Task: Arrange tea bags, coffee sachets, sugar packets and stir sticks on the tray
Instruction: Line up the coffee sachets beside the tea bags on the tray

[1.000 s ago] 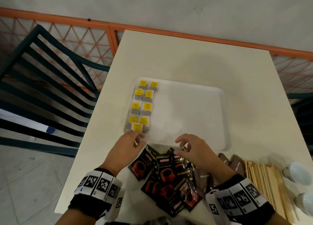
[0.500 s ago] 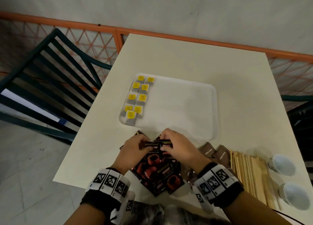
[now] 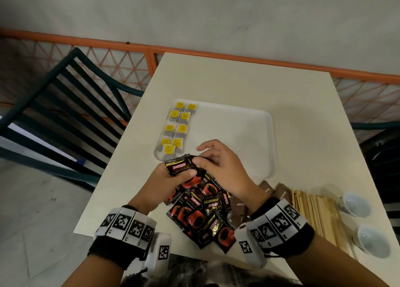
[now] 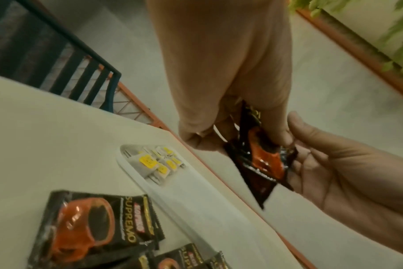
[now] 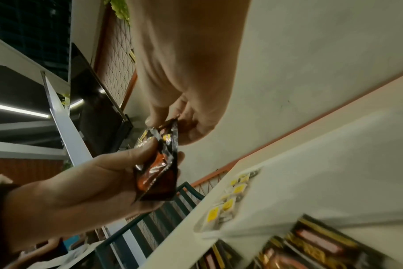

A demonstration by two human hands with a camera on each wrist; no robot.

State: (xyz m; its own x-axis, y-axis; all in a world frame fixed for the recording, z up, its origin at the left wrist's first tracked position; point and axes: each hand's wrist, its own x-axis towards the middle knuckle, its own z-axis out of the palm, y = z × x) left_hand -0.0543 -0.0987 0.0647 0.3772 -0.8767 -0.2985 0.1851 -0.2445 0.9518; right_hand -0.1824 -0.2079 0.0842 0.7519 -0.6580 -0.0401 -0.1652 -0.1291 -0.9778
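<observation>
A white tray [image 3: 238,133] lies mid-table with several yellow-tagged tea bags [image 3: 176,127] in two columns along its left side. Just in front of it, my left hand [image 3: 173,175] grips black coffee sachets [image 3: 179,167], thumb on top. My right hand [image 3: 207,157] pinches their upper right edge. The left wrist view shows the held sachets [image 4: 260,160] between both hands, as does the right wrist view [image 5: 159,163]. A loose pile of coffee sachets [image 3: 201,215] lies under my hands. Brown sugar packets [image 3: 281,193] and wooden stir sticks [image 3: 313,213] lie to the right.
Two small white cups [image 3: 355,204] stand near the table's right front corner. A dark green slatted chair [image 3: 65,105] stands left of the table, and an orange mesh railing [image 3: 129,57] runs behind it. The tray's middle and right are bare.
My left hand came back from the tea bags to the sachet pile. Both hands gripped sachets there and have lifted them off the pile, toward the tray's near edge.
</observation>
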